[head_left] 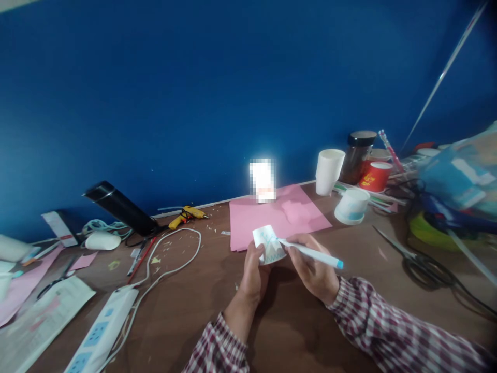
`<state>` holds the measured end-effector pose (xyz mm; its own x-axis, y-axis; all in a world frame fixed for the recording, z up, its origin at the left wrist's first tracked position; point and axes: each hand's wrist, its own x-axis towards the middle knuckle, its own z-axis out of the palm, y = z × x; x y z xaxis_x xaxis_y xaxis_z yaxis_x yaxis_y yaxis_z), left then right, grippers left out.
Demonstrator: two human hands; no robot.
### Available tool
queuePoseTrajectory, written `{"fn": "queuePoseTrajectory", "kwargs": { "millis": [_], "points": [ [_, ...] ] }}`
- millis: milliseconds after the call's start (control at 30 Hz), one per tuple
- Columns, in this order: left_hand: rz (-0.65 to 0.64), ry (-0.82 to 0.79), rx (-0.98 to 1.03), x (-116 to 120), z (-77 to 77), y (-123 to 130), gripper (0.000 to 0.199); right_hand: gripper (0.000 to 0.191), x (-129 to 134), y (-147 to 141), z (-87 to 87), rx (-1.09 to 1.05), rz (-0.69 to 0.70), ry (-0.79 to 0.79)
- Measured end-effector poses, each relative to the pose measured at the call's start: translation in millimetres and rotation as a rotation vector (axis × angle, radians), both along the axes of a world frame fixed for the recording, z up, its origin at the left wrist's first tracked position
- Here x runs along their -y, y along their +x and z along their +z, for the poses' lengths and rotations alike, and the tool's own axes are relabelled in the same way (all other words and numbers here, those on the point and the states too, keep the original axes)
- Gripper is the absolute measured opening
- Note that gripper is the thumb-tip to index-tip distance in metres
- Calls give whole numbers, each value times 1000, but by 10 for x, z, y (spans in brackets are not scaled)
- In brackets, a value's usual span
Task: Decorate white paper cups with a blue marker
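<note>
White tapered paper cup (267,239): gripped between your hands, tilted, narrower end up; blue-green lines and a zigzag band mark its face.
Brown wood-look tabletop (295,336): open surface runs from the grip toward you, between your forearms; its far edge meets the blue wall (217,103) beyond the grip.
Pink paper sheet (243,217): flat, just beyond the cup.
Black-handled metal scissors (421,267): right of your right hand, well apart, leaving you room between.
White plastic power strip (101,331): left of your left hand, its looping cable nearer the grip.
White paper cup with pale blue band (351,206): upside down, beyond and right of the grip.
Left hand (254,272): your thumb presses the cup's near side, fingers curled beneath.
Right hand (316,267): you pinch a white marker with a light-blue end (312,252), its tip at the cup's face; touching or just short, you cannot tell.
Checked cloth sleeves (373,316): gathered at your wrists, both forearms angled inward.
</note>
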<state>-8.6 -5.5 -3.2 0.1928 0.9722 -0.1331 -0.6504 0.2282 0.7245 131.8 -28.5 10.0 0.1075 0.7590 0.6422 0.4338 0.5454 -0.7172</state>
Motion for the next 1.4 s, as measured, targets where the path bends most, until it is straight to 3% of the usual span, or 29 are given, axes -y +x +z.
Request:
{"fn": "queuePoseTrajectory", "kwargs": {
  "millis": [1400],
  "points": [
    [-32,67,-48,-13,-13,17,30,9,-10,0,-43,-1,2,-28]
  ]
}}
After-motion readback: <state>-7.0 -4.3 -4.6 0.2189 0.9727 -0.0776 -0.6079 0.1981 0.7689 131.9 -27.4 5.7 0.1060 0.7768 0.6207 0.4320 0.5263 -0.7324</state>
